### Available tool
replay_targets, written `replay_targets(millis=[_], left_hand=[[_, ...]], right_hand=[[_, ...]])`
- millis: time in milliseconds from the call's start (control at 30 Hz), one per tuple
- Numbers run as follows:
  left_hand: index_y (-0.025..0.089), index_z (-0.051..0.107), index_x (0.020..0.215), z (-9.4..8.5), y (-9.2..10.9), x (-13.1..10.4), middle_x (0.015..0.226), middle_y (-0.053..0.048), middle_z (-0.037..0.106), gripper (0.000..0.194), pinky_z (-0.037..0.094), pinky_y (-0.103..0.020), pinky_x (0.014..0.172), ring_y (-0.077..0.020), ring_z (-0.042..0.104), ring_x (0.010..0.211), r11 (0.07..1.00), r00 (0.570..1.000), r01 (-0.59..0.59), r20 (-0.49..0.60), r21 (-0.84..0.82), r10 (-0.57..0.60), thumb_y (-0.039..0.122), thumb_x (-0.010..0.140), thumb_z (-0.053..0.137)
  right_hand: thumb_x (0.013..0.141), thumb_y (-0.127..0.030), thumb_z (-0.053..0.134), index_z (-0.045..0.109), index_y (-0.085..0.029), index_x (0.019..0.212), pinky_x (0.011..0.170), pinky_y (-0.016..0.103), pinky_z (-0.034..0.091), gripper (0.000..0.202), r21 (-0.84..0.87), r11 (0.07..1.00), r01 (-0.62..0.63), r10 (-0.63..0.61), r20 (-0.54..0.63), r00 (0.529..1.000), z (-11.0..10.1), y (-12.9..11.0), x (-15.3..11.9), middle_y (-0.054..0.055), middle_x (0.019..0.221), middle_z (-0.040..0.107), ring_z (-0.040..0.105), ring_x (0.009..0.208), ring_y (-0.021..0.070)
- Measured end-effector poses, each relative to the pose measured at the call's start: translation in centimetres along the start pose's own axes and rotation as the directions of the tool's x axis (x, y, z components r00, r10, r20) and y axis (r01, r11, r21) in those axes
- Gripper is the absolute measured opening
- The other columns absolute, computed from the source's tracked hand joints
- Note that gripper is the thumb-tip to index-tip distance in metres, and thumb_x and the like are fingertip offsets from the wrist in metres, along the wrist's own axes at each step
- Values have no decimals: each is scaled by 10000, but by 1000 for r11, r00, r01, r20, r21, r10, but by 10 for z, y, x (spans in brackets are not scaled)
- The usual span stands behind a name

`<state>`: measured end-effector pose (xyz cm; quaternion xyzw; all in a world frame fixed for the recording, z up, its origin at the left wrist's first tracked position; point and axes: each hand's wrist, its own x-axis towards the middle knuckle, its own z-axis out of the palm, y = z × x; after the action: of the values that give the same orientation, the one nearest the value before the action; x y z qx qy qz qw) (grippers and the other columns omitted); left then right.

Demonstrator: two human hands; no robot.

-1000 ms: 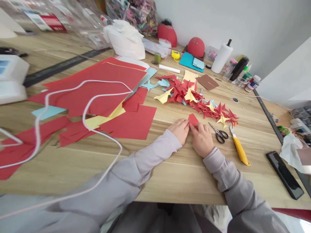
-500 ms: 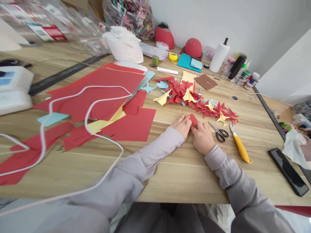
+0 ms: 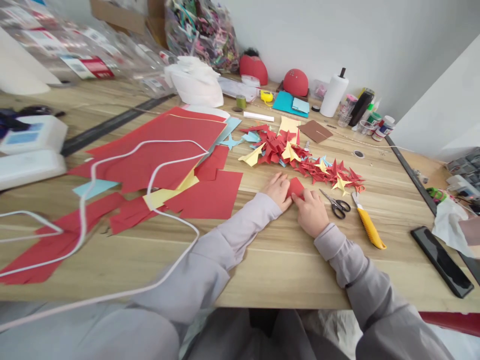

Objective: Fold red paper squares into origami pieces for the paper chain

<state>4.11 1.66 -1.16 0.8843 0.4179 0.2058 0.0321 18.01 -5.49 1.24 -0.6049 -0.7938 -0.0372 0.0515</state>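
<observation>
Here, left fingers (image 3: 284, 186), right fingers (image 3: 307, 196) touch small red paper (image 3: 296, 185); gripping or pressing, can't tell.

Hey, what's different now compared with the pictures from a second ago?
Very little: the small red paper shows a bit more between the hands than half a second ago, and the camera view has shifted slightly. Nothing was visibly picked up or let go. Left hand and right hand are still at that paper; scissors, yellow-handled cutter and phone stayed put.

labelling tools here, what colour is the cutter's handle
Yellow-orange; the cutter's handle shows best in the head view.
</observation>
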Motion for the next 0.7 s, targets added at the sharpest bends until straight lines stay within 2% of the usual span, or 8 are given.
replay_targets(millis=[133,233,300,367,433,500,600,700], left_hand=[[87,589,938,0,0,-3,1126,-171,599,223,350,-455,1037,-280,493,1136,996,994,-85,-62,3,85,161,765,469],[104,609,914,1,1,-4,1050,-152,633,216,375,-450,1012,-260,539,1051,988,987,-152,-48,23,153,165,804,434],[99,617,913,1,1,-4,1059,-156,630,223,368,-453,1014,-266,535,1048,987,986,-160,-49,34,161,173,806,436],[87,621,919,2,1,-4,1069,-162,624,234,354,-454,1024,-274,523,1061,986,985,-162,-50,32,164,173,804,437],[84,622,921,2,0,-4,1071,-163,621,237,343,-456,1029,-275,518,1067,986,985,-163,-52,20,164,174,804,436],[94,621,920,3,0,-5,1067,-157,621,233,339,-460,1031,-268,517,1063,987,985,-160,-61,12,160,176,803,438],[117,623,929,3,0,-5,1069,-145,621,236,346,-476,1022,-263,515,1058,988,985,-154,-72,17,155,172,796,435],[119,631,968,3,0,-6,1076,-147,619,270,354,-490,1011,-265,512,1057,986,984,-164,-74,19,165,182,801,428]], right_hand=[[818,-123,415,590,-220,1185,842,383,388,419,137,990,12,0,-85,996,9,10,1,110,1053,570,469,938,234],[819,-99,360,627,-187,1110,856,363,425,405,462,887,13,88,-196,977,21,23,5,95,989,625,537,915,196],[826,-131,334,623,-163,1087,807,349,472,390,740,672,-33,291,-222,931,29,32,8,78,881,656,588,805,168],[805,-193,384,626,-150,1046,757,355,501,345,920,391,-33,468,-168,868,34,39,11,57,808,669,608,722,159],[756,-225,451,637,-142,993,761,359,506,313,987,160,18,566,-107,818,36,43,12,42,770,673,620,698,151],[710,-235,498,647,-139,947,765,359,505,295,998,36,57,611,-67,789,36,45,13,31,743,674,624,684,144],[692,-240,515,653,-142,915,744,356,507,280,999,25,48,614,-53,787,35,45,13,30,724,675,623,671,146],[744,-242,466,657,-154,926,730,362,508,278,983,183,-6,545,-96,833,33,41,11,44,751,676,622,689,161]])
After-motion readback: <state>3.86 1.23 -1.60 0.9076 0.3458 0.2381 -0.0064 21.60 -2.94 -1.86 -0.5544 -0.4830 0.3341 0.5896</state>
